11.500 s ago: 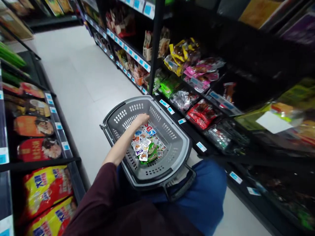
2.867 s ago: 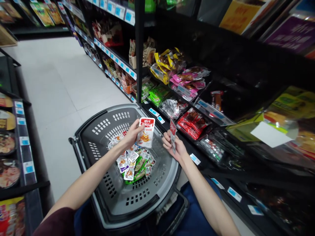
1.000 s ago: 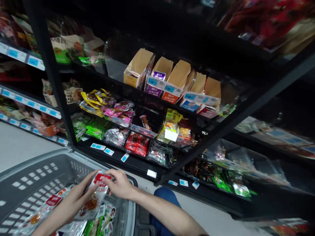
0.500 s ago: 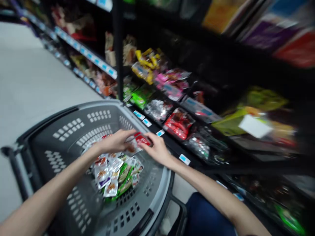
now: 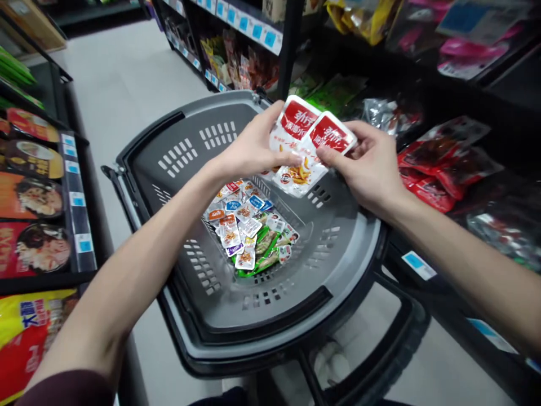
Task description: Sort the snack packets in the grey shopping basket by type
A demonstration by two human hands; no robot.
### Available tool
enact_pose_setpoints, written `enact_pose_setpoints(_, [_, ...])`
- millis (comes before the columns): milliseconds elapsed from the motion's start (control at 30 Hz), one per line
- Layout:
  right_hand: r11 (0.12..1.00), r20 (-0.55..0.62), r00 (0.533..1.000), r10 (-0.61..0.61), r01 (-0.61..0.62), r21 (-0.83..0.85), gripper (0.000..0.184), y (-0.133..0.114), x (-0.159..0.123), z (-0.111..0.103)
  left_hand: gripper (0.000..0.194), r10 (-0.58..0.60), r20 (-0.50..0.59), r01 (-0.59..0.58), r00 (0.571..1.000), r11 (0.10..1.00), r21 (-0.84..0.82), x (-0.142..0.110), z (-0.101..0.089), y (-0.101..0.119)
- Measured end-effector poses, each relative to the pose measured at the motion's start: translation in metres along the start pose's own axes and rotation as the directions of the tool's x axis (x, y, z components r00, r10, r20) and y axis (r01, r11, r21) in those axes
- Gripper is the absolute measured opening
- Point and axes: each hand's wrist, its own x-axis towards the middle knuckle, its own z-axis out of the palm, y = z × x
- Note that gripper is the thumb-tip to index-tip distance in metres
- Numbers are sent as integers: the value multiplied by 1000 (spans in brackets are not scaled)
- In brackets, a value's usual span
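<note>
Two red-and-white snack packets (image 5: 299,169) overlap between my hands, above the far right side of a grey shopping basket (image 5: 236,338). My left hand (image 5: 253,144) pinches the left packet, thumb across its front. On the upper right packet, my right hand (image 5: 367,163) closes with its thumb in front and fingers behind. Both packets show a picture of yellowish strips of food. Down in the basket lie several small white snack sachets (image 5: 230,234) with orange, blue and purple labels, beside green packages (image 5: 266,242).
Shelves with bagged snacks, among them red bags (image 5: 439,169), line the right side, edged with price tags (image 5: 418,265). On the left stands another shelf with round-lidded food packs (image 5: 36,189) and a yellow-red bag (image 5: 34,338). A grey aisle floor (image 5: 122,62) runs between.
The packets have been raised from inside the basket to above its far right side, both hands still on them. My view has turned left, bringing the left shelf into sight.
</note>
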Motion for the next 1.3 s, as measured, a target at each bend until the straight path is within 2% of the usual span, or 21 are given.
enact_pose_setpoints(133, [1000,22,1000,-21,21,3,46,-5,-3,4,71,-26,-95,12,995,988,-152,-10,1,-3])
enact_pose_setpoints(300, [994,158,987,22,-5,-108,36,-17,-24,-5,81,8,-134,-27,991,990,-140,-14,13,-1])
enact_pose_setpoints(367, [991,166,984,59,-37,-130,36,-17,-35,-12,81,22,-121,-39,992,989,-141,-14,25,5])
enact_pose_setpoints(467, [991,118,988,101,-89,-102,35,-15,-49,-25,79,26,-80,-39,996,984,-175,-14,45,20])
enact_pose_setpoints(600, [983,82,980,179,-174,-65,17,-24,-68,-44,76,-4,-30,-3,1000,973,-233,-15,66,42])
enact_pose_setpoints(867, [974,167,959,229,-226,-35,6,-45,-106,-71,67,-49,-16,40,999,938,-345,-19,95,66])
enact_pose_setpoints(1033, [960,227,933,279,-265,-91,4,-51,-119,-77,62,-59,-15,48,998,917,-396,-22,103,75])
enact_pose_setpoints(1167, [969,233,941,245,-231,-85,3,-54,-120,-77,62,-46,-1,42,999,920,-391,-23,103,76])
enact_pose_setpoints(1300, [964,228,937,265,-251,-88,4,-54,-120,-77,61,-67,-24,51,997,910,-412,-23,103,78])
